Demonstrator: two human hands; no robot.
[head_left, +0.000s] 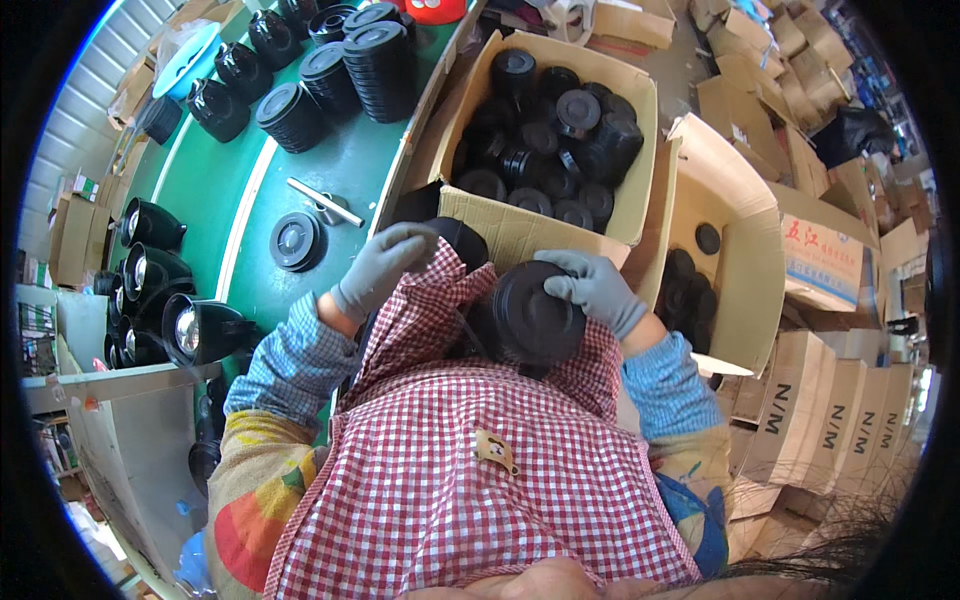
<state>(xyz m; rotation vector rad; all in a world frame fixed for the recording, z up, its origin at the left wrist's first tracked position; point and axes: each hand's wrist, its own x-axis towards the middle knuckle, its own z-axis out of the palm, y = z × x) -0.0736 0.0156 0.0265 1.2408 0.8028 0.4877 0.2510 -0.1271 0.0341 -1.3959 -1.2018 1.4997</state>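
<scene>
My right hand [600,287], in a grey glove, grips the rim of a black round plastic lid [532,318] with a ringed top. The lid is tilted above my lap, against the red checked apron [480,430]. My left hand [385,265], also gloved in grey, is raised to the left of the lid and apart from it. Its fingers are curled together; whether they pinch something small is hidden. On the green table left of that hand lie a similar black lid [297,241] and a pale rod [325,201].
Ahead, an open carton [545,222] holds many black round parts. Another open carton [740,270] on the right holds more. Stacks of black lids [380,70] and glossy black pots [215,110] stand on the green table [200,215]. Black lamp-like housings [205,330] crowd its left edge.
</scene>
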